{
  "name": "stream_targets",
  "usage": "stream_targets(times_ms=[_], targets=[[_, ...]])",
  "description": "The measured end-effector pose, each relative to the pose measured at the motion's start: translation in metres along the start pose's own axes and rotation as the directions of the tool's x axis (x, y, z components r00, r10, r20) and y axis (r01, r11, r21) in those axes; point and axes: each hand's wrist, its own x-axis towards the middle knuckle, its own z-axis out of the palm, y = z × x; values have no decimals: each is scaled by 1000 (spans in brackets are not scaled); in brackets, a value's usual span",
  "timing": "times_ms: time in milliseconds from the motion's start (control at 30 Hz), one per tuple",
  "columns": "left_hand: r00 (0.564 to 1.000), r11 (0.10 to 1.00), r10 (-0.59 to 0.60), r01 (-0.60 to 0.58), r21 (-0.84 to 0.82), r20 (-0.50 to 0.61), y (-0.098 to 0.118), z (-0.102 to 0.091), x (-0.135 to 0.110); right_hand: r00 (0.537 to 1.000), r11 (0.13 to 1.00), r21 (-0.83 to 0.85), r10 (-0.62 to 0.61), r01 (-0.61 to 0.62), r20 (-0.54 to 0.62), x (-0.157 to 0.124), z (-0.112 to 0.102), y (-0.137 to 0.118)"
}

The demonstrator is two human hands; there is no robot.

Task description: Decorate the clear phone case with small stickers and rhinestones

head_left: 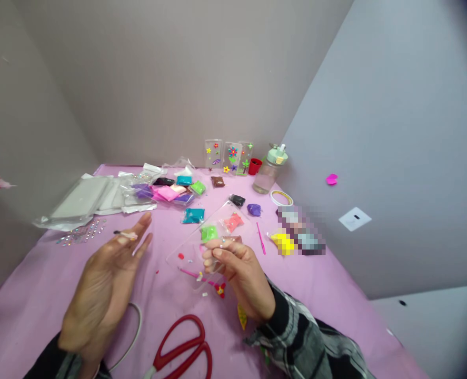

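Observation:
My left hand point(105, 279) is raised over the left of the table, its longer fingers stretched out. A small cream piece with a dark end point(126, 235) sits between its thumb and forefinger. My right hand point(243, 271) is closed in a pinch above a clear phone case point(181, 247), and what its fingertips hold is too small to make out. Around the case lie a green clay packet point(208, 233), a coral clay packet point(234, 222), a red bit point(181, 256), a pink tool point(191, 272) and a small red-and-yellow shape point(220, 289).
Red-handled scissors point(184, 345) lie at the front edge. Packaged cases point(81, 197), rhinestones point(83, 232) and several clay packets point(168, 192) are at the back left. Decorated cases point(232, 158), a red cup point(255, 166), a bottle point(270, 168) and a tape roll point(281, 198) stand or lie behind.

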Motion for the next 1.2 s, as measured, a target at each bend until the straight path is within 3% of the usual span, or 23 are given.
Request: stream_targets(times_ms=[67, 133, 200, 300, 367, 500, 700, 833, 933, 1067, 1200], targets=[[996, 994, 79, -76, 74, -49, 1, 4, -2, 1000, 1000, -24, -17, 16, -11, 1, -1, 1], [973, 922, 232, -216, 320, -13, -1, 11, -9, 999, 997, -71, -34, 34, 3, -1, -1, 2], [895, 692, 413, -427, 582, 167, -4, 17, -19, 997, 987, -146, -63, 67, 34, -4, 1, 4], [729, 354, 554, -643, 679, 401, -9, 22, -29, 991, 959, -254, -105, 124, 89, -10, 5, 6], [671, 254, 578, -689, 679, 465, -12, 22, -31, 984, 934, -320, -127, 160, 121, -13, 7, 7], [619, 148, 567, -725, 672, 544, -17, 21, -29, 967, 856, -458, -171, 241, 188, -15, 7, 7], [528, 29, 537, -791, 611, 658, -21, 20, -28, 882, 588, -661, -366, 466, 296, -18, 5, 12], [548, 71, 513, -794, 604, 660, -23, 21, -27, 822, 441, -715, -453, 543, 345, -21, 4, 18], [571, 84, 511, -777, 623, 643, -24, 22, -27, 813, 439, -702, -454, 561, 366, -23, 6, 17], [622, 145, 508, -744, 652, 596, -22, 22, -27, 882, 603, -644, -346, 471, 321, -20, 9, 13], [774, 386, 395, -628, 675, 495, -17, 19, -29, 943, 822, -468, -239, 324, 232, -15, 8, 11]])
